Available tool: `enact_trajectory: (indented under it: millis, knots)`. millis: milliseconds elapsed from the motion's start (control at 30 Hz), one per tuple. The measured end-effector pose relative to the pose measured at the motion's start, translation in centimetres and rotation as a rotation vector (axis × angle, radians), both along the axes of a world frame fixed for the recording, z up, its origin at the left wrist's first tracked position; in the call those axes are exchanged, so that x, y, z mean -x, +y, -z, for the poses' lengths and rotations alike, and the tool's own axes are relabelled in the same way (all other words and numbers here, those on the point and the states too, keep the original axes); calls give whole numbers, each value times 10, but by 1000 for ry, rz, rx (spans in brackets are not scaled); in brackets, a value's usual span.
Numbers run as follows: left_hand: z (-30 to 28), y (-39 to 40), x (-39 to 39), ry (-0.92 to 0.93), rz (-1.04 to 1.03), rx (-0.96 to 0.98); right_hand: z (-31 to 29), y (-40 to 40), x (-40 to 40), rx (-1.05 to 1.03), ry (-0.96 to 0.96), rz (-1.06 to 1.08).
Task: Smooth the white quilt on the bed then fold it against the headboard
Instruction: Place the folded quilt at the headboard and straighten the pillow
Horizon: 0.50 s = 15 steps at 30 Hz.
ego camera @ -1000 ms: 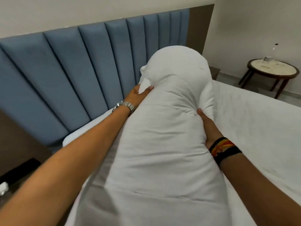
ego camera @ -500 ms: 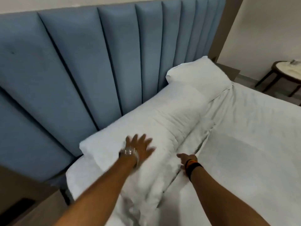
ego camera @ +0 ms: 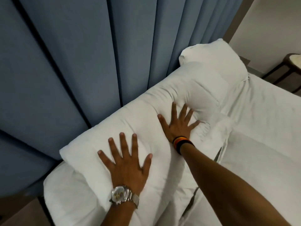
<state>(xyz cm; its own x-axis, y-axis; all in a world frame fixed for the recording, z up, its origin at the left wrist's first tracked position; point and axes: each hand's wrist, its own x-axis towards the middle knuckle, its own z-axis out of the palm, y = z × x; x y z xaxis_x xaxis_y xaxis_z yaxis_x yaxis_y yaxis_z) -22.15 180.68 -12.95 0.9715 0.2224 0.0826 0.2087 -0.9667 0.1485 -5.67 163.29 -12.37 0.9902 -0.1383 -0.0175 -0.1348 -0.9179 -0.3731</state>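
Left hand: the left hand, with a silver metal wristwatch on its wrist, lies nearest, palm down and fingers spread wide on the near end of the folded bundle; it grips nothing.
Right hand: the right hand, with dark striped wristbands, rests a little farther along, also flat and fully splayed, pressing a dent into the cloth; nothing is held.
Quilt: the thick white padded quilt lies as a long folded roll across the head of the bed, its far edge touching the headboard.
Bed: the white-sheeted bed shows bare sheet to the right of the roll, fairly smooth with light creases.
Headboard: the blue upholstered channel-panelled headboard stands upright just behind the roll.
Far corner: a dark wooden round side bench with a pale top stands well apart past the bed.
Progress: the fold looks essentially done; I judge what remains is patting it flat, evening the lumpy far end, then letting go.
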Motion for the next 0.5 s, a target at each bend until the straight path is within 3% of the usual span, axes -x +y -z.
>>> enact_trajectory:
  millis: [133, 267, 400, 433, 500]
  knots:
    - [42, -11, -7, 26, 49, 13, 56, -8, -6, 79, 89, 7]
    - [27, -11, -18, 54, 17, 50, 43, -11, -12, 45, 126, -32]
    - [-14, 21, -65, -220, -67, 65, 38, -25, 39, 12, 73, 51]
    - [-26, 32, -85, -220, -118, 98, 39, -28, 53, -19, 94, 104]
    - [-44, 56, -128, -27, -162, 249, 43, -30, 75, -112, 143, 218]
